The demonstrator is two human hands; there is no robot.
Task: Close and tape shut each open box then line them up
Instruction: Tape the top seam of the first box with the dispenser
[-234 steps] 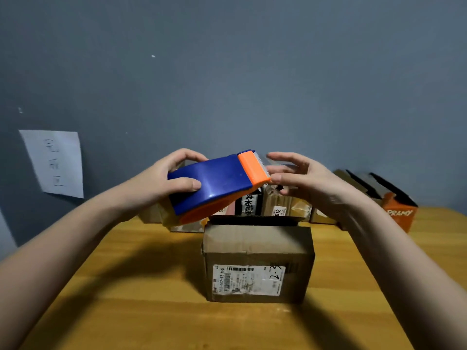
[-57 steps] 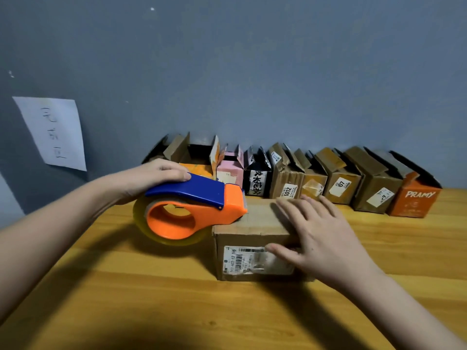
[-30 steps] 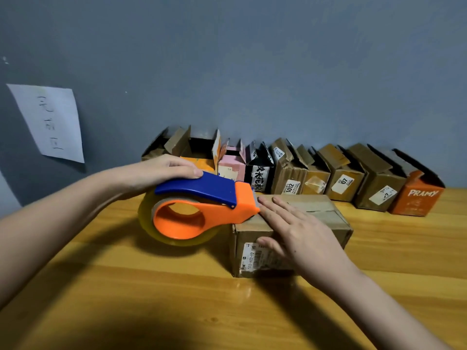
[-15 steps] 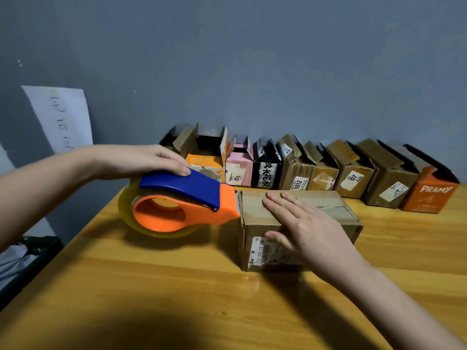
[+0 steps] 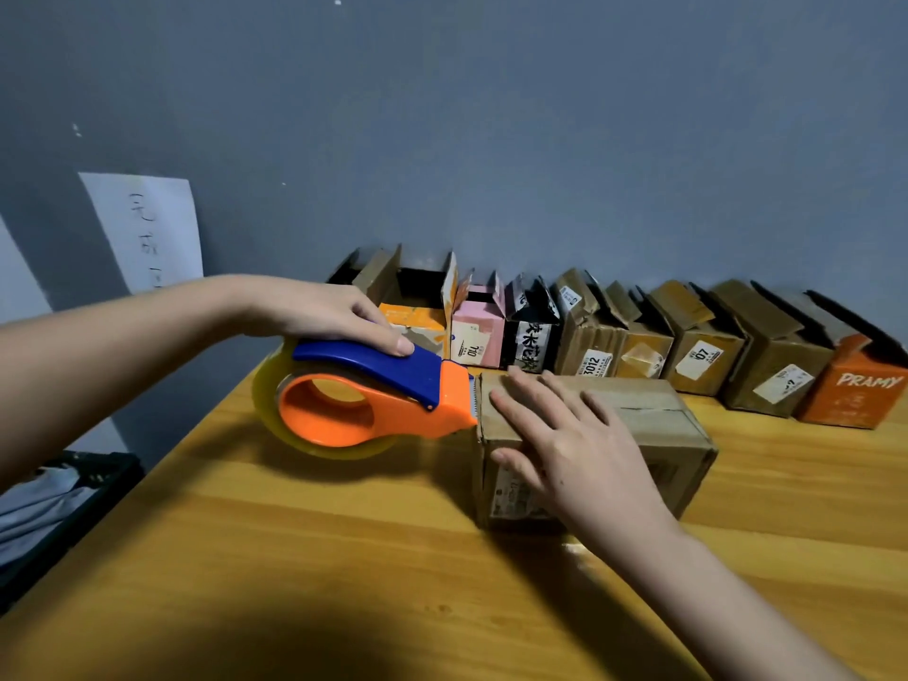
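— How far along?
— One cardboard box [image 5: 597,447] at table centre is closed; the left hand [image 5: 324,312] grips the tape dispenser [image 5: 366,398] at its nine-o'clock end, and the right hand [image 5: 572,447] presses flat on top.
— What's left?
— The open boxes [image 5: 614,336] at twelve o'clock.

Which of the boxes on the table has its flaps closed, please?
The brown box under the right hand, set apart at the front; those along the wall have flaps up.
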